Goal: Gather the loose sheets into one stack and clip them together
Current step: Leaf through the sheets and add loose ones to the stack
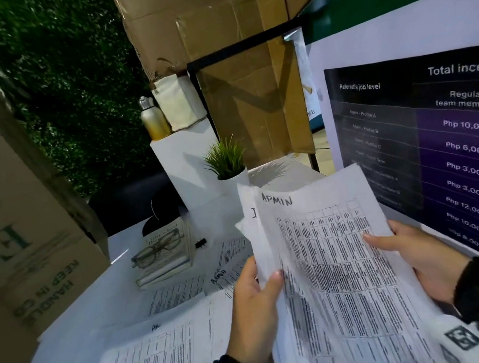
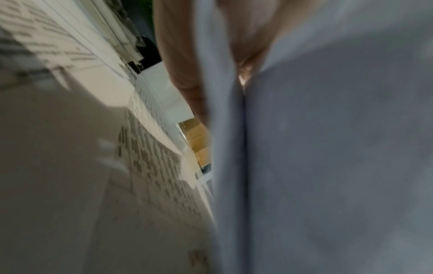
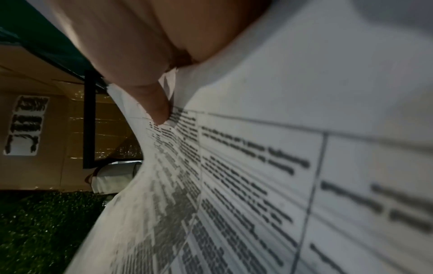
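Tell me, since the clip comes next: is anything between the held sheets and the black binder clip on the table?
Nothing visible blocks it. The binder clip lies in the open beside the books, beyond the left hand. Both hands, the right hand too, are occupied holding the sheets.

The head camera looks forward and down over the desk (image 1: 125, 252) from above; each wrist camera sits pressed close against the held sheets (image 1: 333, 266), left facing the far edge, right toward cardboard. All three share those sheets.

Matt printed paper sheets (image 1: 330, 264); brushed metal bottle (image 1: 153, 119); corrugated cardboard box (image 1: 6, 214).
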